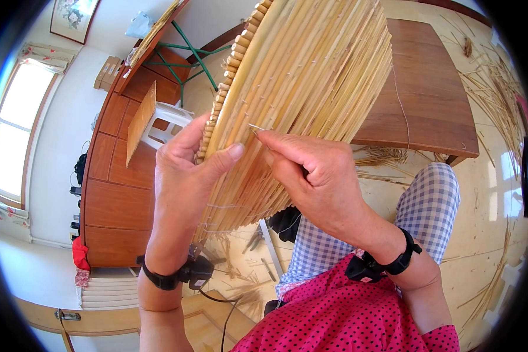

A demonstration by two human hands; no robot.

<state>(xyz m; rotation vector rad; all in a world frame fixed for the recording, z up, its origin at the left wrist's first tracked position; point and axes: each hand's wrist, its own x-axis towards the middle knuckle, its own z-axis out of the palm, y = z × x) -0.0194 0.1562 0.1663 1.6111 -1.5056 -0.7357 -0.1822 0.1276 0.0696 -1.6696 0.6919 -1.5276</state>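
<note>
A panel of straw-coloured plant stalks (311, 70), laid side by side and stitched with thread, stands tilted in front of me. Its cut stalk ends make a stepped left edge. My left hand (185, 170) grips that edge, thumb on the near face and fingers partly hidden behind. Close to the left thumb, my right hand (317, 170) pinches a thin needle (256, 127), whose tip is at the stalks. Short stitches run in rows across the panel. A pale thread (398, 94) hangs from its right side over the table. Loose thread (220, 206) also crosses the lower stalks.
A brown wooden table (431, 88) stands at the right, beyond my checked trouser leg. Loose stalks (493, 88) litter the floor. Hand tools (256, 239) lie below the panel. At left are a white plastic stool (169, 120), cardboard (139, 123) and a wooden cabinet (120, 199).
</note>
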